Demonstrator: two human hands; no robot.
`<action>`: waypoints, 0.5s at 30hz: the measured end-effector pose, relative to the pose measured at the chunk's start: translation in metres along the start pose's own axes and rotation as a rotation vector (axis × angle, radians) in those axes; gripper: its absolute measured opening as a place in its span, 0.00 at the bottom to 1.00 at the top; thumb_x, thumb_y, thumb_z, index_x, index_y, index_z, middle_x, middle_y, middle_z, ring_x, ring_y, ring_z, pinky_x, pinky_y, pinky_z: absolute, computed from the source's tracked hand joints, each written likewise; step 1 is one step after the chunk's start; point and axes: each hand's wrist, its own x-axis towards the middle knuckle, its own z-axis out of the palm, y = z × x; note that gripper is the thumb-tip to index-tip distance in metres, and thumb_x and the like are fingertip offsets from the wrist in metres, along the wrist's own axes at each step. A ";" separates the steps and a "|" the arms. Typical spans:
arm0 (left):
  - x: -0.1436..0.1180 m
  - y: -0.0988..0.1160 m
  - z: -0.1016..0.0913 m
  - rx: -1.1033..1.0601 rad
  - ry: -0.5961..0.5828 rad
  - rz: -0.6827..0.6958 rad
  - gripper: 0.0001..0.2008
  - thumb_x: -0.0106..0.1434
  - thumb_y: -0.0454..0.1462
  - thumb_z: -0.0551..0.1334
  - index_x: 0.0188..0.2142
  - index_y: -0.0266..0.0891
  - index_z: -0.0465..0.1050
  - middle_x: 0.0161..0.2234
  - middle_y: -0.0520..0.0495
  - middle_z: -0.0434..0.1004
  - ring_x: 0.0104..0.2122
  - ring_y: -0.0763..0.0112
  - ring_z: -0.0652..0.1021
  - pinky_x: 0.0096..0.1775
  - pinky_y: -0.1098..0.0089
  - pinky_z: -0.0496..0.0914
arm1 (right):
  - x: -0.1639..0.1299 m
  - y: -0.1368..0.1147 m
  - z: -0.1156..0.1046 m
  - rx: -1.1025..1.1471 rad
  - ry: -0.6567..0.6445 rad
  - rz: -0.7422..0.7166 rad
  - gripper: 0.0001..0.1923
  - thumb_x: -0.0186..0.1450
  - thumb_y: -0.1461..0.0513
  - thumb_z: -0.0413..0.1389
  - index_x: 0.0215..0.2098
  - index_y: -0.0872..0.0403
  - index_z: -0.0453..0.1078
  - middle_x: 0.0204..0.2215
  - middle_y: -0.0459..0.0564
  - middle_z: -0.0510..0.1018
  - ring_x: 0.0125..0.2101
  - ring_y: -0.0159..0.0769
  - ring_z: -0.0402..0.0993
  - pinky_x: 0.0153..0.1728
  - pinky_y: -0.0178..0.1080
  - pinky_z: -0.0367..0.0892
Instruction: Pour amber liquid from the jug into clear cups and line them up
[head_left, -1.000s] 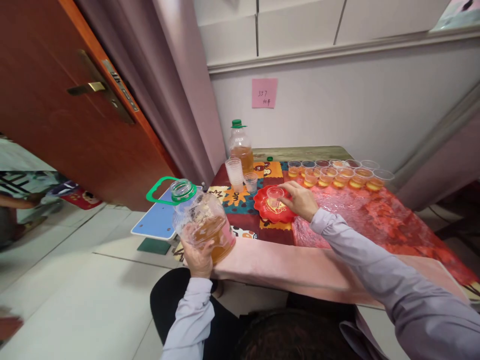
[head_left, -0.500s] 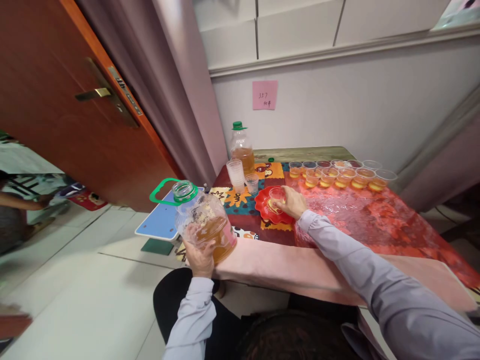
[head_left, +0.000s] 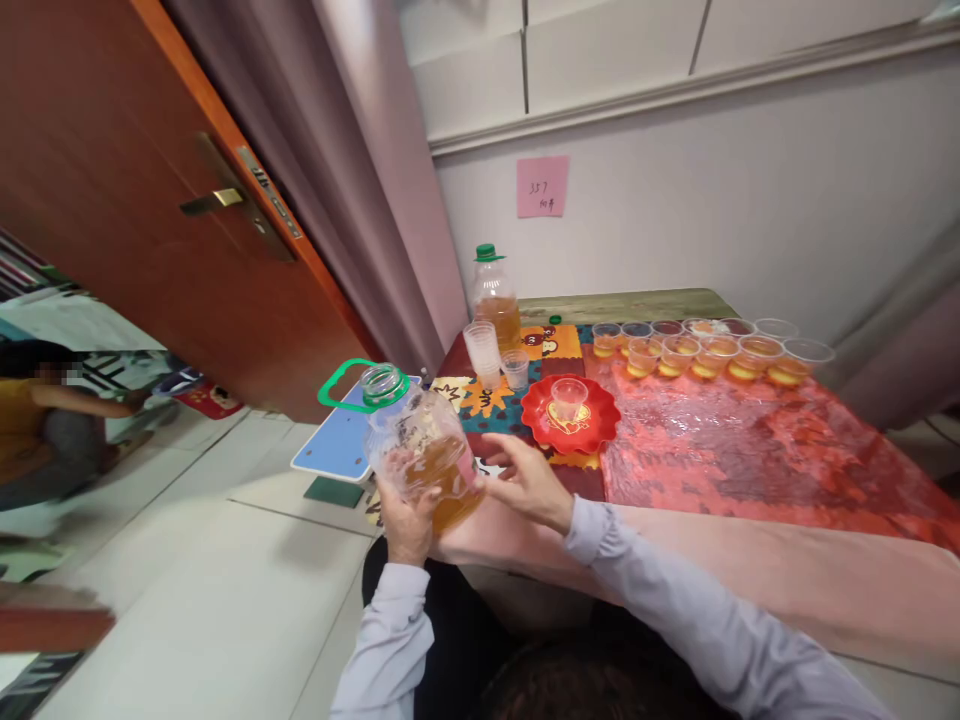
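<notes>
My left hand [head_left: 407, 515] grips the lower side of a large clear plastic jug [head_left: 427, 445] with a green handle, its mouth uncapped. Amber liquid fills the jug's lower part, and it tilts to the left. Beside the jug's right side is my right hand [head_left: 531, 483], fingers apart and thumb close to the pink label; whether it touches cannot be made out. A clear plastic cup [head_left: 569, 397] stands in a red scalloped dish [head_left: 606, 428] on the table. Behind the jug are a stack of clear cups [head_left: 482, 350] and a single cup [head_left: 515, 370].
Several cups of amber liquid [head_left: 712, 355] stand in rows at the back right of the table. A second jug with a green cap [head_left: 496, 300] is by the wall, near a loose green cap [head_left: 555, 320]. A blue board [head_left: 330, 448] lies left. A person [head_left: 52, 420] crouches beyond the door [head_left: 187, 90].
My right hand has let go of the cup in the red dish and moved left and toward me, to the jug's side. The left hand still holds the jug. The view has shifted slightly left.
</notes>
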 end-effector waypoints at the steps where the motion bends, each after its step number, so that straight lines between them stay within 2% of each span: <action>1: 0.002 0.001 -0.001 -0.007 -0.025 -0.009 0.54 0.44 0.62 0.77 0.63 0.40 0.64 0.57 0.32 0.76 0.58 0.45 0.79 0.60 0.50 0.73 | 0.003 0.006 0.011 0.024 -0.041 0.020 0.41 0.60 0.41 0.68 0.65 0.50 0.68 0.57 0.61 0.78 0.46 0.48 0.81 0.38 0.45 0.79; 4: 0.007 0.005 0.001 -0.023 -0.016 -0.014 0.54 0.42 0.63 0.77 0.62 0.39 0.64 0.57 0.31 0.76 0.58 0.43 0.78 0.59 0.48 0.74 | 0.014 0.023 0.024 0.025 -0.066 0.044 0.46 0.57 0.40 0.70 0.66 0.51 0.68 0.55 0.60 0.80 0.43 0.46 0.81 0.38 0.44 0.77; 7: 0.011 0.010 0.009 -0.018 0.057 -0.028 0.51 0.42 0.62 0.77 0.58 0.39 0.67 0.54 0.32 0.78 0.56 0.44 0.80 0.57 0.48 0.75 | 0.018 0.034 0.022 0.040 -0.041 0.032 0.44 0.58 0.40 0.69 0.65 0.51 0.69 0.54 0.59 0.81 0.42 0.44 0.81 0.37 0.42 0.76; 9: 0.014 0.015 0.014 0.003 0.065 -0.031 0.50 0.41 0.60 0.78 0.57 0.38 0.68 0.52 0.34 0.79 0.54 0.45 0.81 0.56 0.49 0.76 | 0.017 0.037 0.019 0.068 -0.025 0.007 0.43 0.58 0.40 0.69 0.65 0.51 0.69 0.55 0.59 0.80 0.41 0.42 0.80 0.35 0.40 0.76; 12: 0.022 0.029 0.020 0.089 -0.008 -0.016 0.50 0.40 0.59 0.79 0.57 0.39 0.70 0.52 0.36 0.80 0.53 0.47 0.81 0.56 0.51 0.77 | 0.013 0.038 0.016 0.136 -0.020 -0.015 0.45 0.59 0.41 0.68 0.67 0.51 0.66 0.53 0.58 0.80 0.38 0.41 0.80 0.32 0.39 0.75; 15: 0.033 0.050 0.026 0.229 -0.142 0.026 0.50 0.39 0.58 0.80 0.59 0.41 0.71 0.53 0.39 0.80 0.55 0.46 0.81 0.59 0.49 0.75 | 0.010 0.039 0.015 0.208 -0.032 0.015 0.45 0.60 0.41 0.68 0.67 0.51 0.62 0.43 0.54 0.82 0.32 0.39 0.79 0.31 0.39 0.75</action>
